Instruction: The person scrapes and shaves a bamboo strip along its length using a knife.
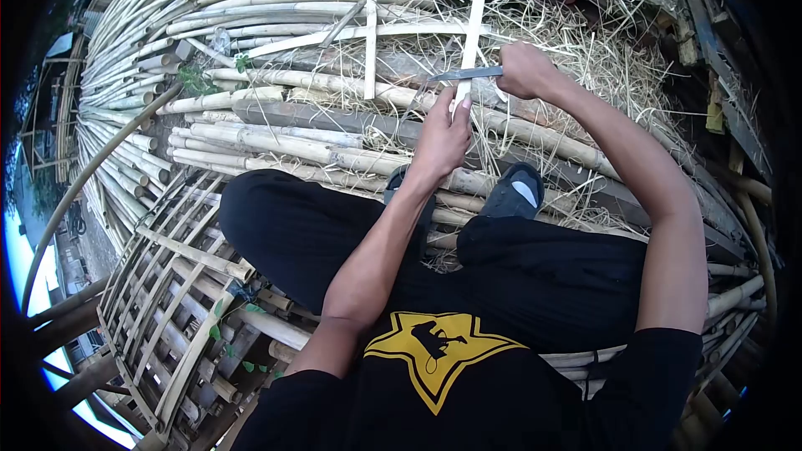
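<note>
My left hand (445, 135) is closed round the lower end of a pale bamboo strip (475, 21), which points away from me to the top edge of the view. In my right hand (526, 72) is a knife (468, 73), its handle hidden by my fist. The blade lies across the strip just beyond my left fingers and points left. Thin curled shavings hang near the blade tip. Beyond my hands lies another bamboo strip (371, 38), set across a long flat strip (334, 36).
Bamboo poles (288, 146) lie under and around my feet, with more stacked at the left. Loose shavings (576, 75) cover the ground at the right. A woven bamboo lattice (171, 284) stands at the lower left. My sandal (511, 194) rests on the poles.
</note>
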Demonstrator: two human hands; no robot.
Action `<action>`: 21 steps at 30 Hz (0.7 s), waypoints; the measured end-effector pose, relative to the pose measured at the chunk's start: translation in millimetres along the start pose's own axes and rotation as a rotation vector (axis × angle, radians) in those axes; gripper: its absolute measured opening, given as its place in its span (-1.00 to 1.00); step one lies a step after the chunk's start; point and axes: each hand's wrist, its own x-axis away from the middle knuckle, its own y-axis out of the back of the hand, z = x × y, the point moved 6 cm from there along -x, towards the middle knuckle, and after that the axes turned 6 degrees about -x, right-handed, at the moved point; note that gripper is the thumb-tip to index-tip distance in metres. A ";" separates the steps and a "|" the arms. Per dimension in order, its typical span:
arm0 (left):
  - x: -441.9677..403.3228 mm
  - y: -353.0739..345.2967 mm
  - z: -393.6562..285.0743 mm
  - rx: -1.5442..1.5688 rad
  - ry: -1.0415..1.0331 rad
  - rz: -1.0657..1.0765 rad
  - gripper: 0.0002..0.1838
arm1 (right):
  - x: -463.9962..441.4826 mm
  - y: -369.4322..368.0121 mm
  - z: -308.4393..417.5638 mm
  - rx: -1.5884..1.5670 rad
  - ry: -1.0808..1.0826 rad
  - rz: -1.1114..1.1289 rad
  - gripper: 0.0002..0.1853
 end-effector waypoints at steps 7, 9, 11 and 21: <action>24.7 -28.5 8.9 -0.030 0.130 0.153 -0.82 | -32.6 23.5 -96.4 0.092 -0.233 -0.134 -0.67; 27.5 -35.3 19.1 -0.128 0.046 0.220 -0.79 | -26.7 49.1 -150.3 -0.178 -0.477 -0.202 -0.63; 30.5 -34.8 1.2 -0.062 0.160 0.303 -0.80 | -17.5 59.3 -175.9 -0.093 -0.474 -0.353 -0.61; 2.3 -10.8 12.0 0.091 0.156 0.205 -0.79 | -20.7 22.1 -57.6 -1.200 -0.070 -0.057 -0.53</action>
